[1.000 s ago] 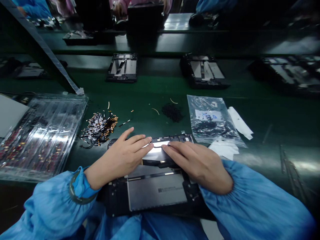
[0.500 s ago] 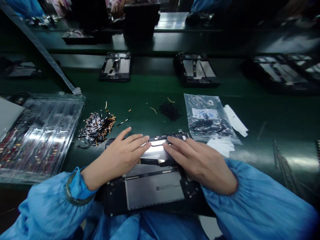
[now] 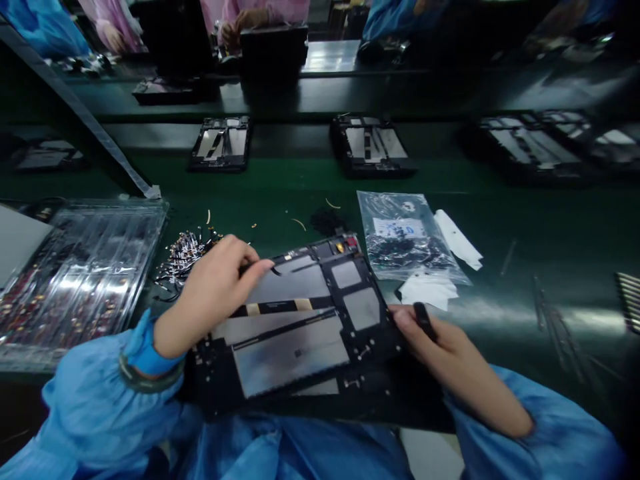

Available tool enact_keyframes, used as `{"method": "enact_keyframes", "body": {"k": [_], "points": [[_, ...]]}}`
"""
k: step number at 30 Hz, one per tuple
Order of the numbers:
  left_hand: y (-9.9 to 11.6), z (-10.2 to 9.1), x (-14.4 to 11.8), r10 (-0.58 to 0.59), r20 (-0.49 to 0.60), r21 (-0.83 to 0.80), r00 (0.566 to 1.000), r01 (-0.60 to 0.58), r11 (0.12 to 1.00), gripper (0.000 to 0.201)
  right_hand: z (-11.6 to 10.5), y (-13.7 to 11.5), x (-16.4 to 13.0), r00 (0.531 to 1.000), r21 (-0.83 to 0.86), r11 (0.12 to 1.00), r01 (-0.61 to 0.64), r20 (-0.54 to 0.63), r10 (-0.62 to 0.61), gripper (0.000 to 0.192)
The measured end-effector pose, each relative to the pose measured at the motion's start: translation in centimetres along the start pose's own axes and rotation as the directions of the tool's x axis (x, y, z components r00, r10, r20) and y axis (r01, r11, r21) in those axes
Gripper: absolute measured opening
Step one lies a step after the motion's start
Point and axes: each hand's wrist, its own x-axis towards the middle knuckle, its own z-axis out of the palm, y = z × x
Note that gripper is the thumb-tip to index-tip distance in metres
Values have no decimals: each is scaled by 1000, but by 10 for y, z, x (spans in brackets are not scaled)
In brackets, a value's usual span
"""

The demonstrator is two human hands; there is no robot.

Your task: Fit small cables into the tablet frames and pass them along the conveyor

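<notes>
Head view, left hand (image 3: 210, 293) fingers pinching blurred black strip, right hand (image 3: 440, 347) gripping tablet frame (image 3: 300, 327) edge

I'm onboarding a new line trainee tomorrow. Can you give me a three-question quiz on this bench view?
1. True or false: the left hand rests on the far left corner of the black tablet frame.
2. What does the right hand hold? A) a slim black tool B) a white cloth C) nothing
3. Fill in: right of the frame's far edge lies a clear ____ holding small dark parts.

Key: 1 true; 2 A, the black tool; 3 bag.
</notes>
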Motion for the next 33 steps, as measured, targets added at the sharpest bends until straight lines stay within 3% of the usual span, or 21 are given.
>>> {"method": "enact_keyframes", "body": {"k": [2,4,7,11,13,17,20,22,23,26,28,29,31,33], "points": [[-3,-16,3,-178,-8,-111,984,176,978,31,0,-4,-2,998,89,995,-33,62,28,58],[-9,-24,5,-252,5,-154,968,249,956,32,0,-9,-2,989,161,985,-65,144,41,59],[-19,-18,6,-185,75,-76,980,190,979,44,2,-13,0,978,199,973,-120,193,81,58],[-24,-4,5,-114,333,-34,936,133,991,36,4,-10,4,962,220,959,-176,246,120,60],[-22,-5,3,-126,291,-54,948,148,988,35,4,-6,6,956,230,956,-182,270,117,59],[-17,-20,-1,-245,97,-103,965,255,962,31,3,3,6,945,266,948,-174,314,85,50],[-21,-35,-2,-448,58,-276,892,445,852,34,1,7,2,936,298,942,-154,348,43,41],[-29,-43,-1,-542,128,-454,831,535,713,37,-1,6,-1,937,314,941,-125,350,8,41],[-33,-44,1,-541,179,-526,822,545,653,39,-2,5,-2,937,322,940,-111,349,-8,41],[-44,-35,5,-389,345,-606,855,519,604,49,-2,0,-4,938,372,920,-125,347,-13,40],[-44,-18,4,-215,495,-600,842,509,617,57,0,-4,-4,937,397,904,-160,349,12,42],[-42,-8,1,-113,572,-609,813,513,606,58,1,-5,-3,936,390,904,-174,350,29,47],[-34,11,-8,140,693,-655,707,537,532,55,3,-6,-2,925,347,918,-194,377,53,60],[-27,25,-17,309,733,-674,606,584,452,50,5,-6,0,915,312,924,-223,395,87,60]]}}
